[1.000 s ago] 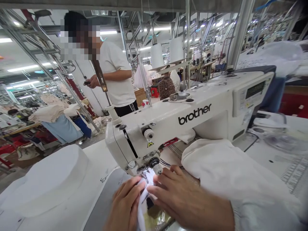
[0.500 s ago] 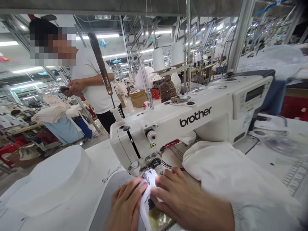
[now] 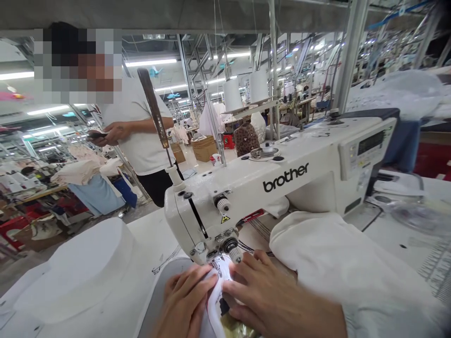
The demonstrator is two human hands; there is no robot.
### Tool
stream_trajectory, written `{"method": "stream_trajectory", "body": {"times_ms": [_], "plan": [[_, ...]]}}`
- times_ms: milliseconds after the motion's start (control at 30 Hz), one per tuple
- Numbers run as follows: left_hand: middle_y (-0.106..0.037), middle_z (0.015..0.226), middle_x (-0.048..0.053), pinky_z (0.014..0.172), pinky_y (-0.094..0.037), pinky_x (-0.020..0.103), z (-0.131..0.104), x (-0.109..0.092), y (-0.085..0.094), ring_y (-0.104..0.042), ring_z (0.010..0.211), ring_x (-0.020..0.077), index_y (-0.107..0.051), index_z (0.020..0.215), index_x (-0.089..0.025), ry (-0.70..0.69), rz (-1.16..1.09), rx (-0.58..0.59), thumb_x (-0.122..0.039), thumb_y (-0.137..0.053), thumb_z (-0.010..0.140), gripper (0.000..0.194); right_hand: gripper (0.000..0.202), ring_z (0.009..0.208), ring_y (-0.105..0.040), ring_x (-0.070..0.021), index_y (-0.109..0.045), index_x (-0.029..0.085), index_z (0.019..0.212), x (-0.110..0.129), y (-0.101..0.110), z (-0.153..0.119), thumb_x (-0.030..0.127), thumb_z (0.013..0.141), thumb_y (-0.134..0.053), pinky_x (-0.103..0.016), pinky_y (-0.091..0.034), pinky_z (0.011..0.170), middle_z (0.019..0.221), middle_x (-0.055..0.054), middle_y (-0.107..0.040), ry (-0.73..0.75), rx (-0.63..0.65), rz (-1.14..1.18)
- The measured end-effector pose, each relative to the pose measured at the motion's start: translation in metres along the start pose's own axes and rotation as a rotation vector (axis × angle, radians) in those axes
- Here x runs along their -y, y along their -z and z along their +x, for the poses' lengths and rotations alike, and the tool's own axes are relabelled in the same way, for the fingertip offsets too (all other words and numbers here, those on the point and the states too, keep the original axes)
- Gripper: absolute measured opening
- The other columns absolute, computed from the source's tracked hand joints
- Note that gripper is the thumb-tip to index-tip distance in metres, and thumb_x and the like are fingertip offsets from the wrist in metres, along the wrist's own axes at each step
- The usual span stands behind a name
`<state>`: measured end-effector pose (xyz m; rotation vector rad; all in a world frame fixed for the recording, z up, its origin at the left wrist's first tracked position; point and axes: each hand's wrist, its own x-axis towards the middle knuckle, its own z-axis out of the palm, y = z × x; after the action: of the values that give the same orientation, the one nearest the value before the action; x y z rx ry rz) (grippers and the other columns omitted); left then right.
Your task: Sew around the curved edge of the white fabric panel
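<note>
A white sewing machine (image 3: pixel 246 188) marked "brother" stands before me, its presser foot (image 3: pixel 216 268) lit and resting over a strip of white fabric (image 3: pixel 214 305). Left of the foot, my left hand (image 3: pixel 186 300) presses on the fabric with its fingers close together. On the other side, my right hand (image 3: pixel 268 291) lies with bent fingers against the fabric's right edge. A screwdriver (image 3: pixel 155 110) stands upright in the machine's top left end. Beneath my right hand is a yellowish, shiny area that I cannot make out.
White stacked pieces (image 3: pixel 77 267) lie at the left of the table. A bunched white cloth (image 3: pixel 324 244) is by my right forearm. Thread cones (image 3: pixel 232 95) stand behind the machine. A person in a white shirt (image 3: pixel 141 150) stands at the back left, holding a dark object.
The view has shifted slightly, so the machine and hands appear a little lower. Both hands keep nearly the same place beside the presser foot. The person behind has leaned slightly.
</note>
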<state>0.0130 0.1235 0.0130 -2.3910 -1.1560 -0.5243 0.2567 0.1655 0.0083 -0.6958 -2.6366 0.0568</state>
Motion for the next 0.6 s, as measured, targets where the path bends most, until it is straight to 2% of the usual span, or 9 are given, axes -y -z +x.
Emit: {"method": "stream_trajectory", "body": {"times_ms": [200, 367, 500, 600], "plan": [[-0.076, 0.116, -0.004, 0.071, -0.058, 0.024, 0.002, -0.006, -0.004, -0.073, 0.1, 0.0119, -0.064, 0.116, -0.026, -0.03, 0.077, -0.072, -0.015, -0.044, 0.09, 0.034, 0.014, 0.095, -0.053, -0.0237, -0.054, 0.025, 0.101, 0.0, 0.0, -0.001, 0.037, 0.098, -0.061, -0.04, -0.039, 0.084, 0.107, -0.001, -0.06, -0.019, 0.013, 0.012], [-0.073, 0.122, -0.005, 0.073, -0.059, 0.025, -0.003, -0.003, -0.007, -0.072, 0.106, 0.0116, -0.063, 0.12, -0.028, -0.022, 0.115, -0.019, -0.016, -0.045, 0.09, 0.037, 0.015, 0.094, -0.053, -0.0235, -0.055, 0.025, 0.103, 0.002, 0.005, -0.001, 0.036, 0.097, -0.063, -0.04, -0.039, 0.083, 0.109, -0.001, -0.059, -0.029, 0.03, 0.0], [-0.072, 0.125, -0.005, 0.073, -0.058, 0.024, -0.015, 0.001, -0.018, -0.071, 0.107, 0.0123, -0.063, 0.124, -0.029, -0.027, 0.146, 0.014, -0.018, -0.048, 0.09, 0.039, 0.019, 0.09, -0.054, -0.0222, -0.055, 0.025, 0.098, 0.002, 0.002, -0.001, 0.036, 0.092, -0.07, -0.037, -0.039, 0.078, 0.103, 0.001, -0.06, -0.031, -0.026, -0.045], [-0.074, 0.12, -0.006, 0.074, -0.057, 0.026, -0.022, 0.0, -0.031, -0.073, 0.104, 0.0138, -0.067, 0.117, -0.032, 0.044, 0.166, -0.007, -0.021, -0.045, 0.093, 0.034, 0.025, 0.085, -0.054, -0.0213, -0.054, 0.025, 0.096, 0.0, -0.005, -0.002, 0.041, 0.089, -0.072, -0.035, -0.038, 0.071, 0.1, 0.001, -0.061, -0.016, -0.099, -0.105]]}}
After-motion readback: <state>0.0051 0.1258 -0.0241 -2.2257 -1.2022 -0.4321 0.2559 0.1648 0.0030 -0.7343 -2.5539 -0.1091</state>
